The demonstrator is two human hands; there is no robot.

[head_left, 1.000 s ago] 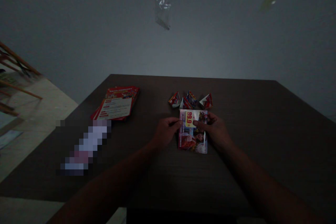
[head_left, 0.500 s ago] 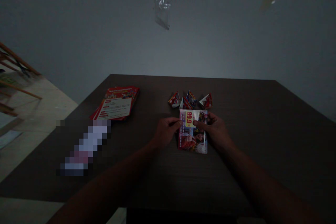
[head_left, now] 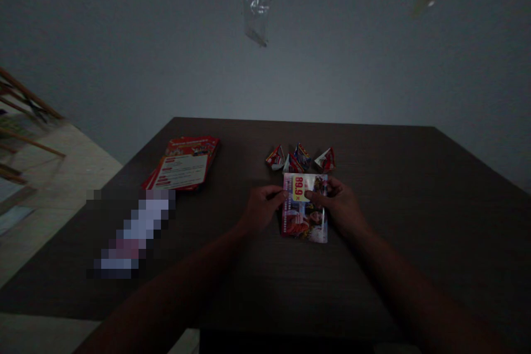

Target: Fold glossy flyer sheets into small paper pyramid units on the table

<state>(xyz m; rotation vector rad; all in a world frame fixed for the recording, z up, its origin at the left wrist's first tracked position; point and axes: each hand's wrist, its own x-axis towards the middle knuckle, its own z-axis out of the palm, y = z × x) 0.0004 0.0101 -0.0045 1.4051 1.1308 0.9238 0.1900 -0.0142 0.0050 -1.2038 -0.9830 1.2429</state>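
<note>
A glossy printed flyer (head_left: 305,224), with a yellow patch reading 89.9, is held between my two hands over the table. My left hand (head_left: 263,206) pinches its left edge, thumb on top. On the opposite edge my right hand (head_left: 342,204) is closed on the paper, its thumb lying beside the yellow patch. The fingers beneath the flyer are hidden. Just beyond its far edge sit several folded paper pieces, pointed and red, blue and white, among them one on the left (head_left: 275,158) and one on the right (head_left: 326,160).
On the dark wooden table (head_left: 394,177), a stack of red and white flyers (head_left: 185,166) lies at the left. A pixelated item (head_left: 139,232) is nearer me. Behind the table rises a pale wall (head_left: 332,66) with plastic and tape on it. Wooden legs (head_left: 33,141) stand at far left.
</note>
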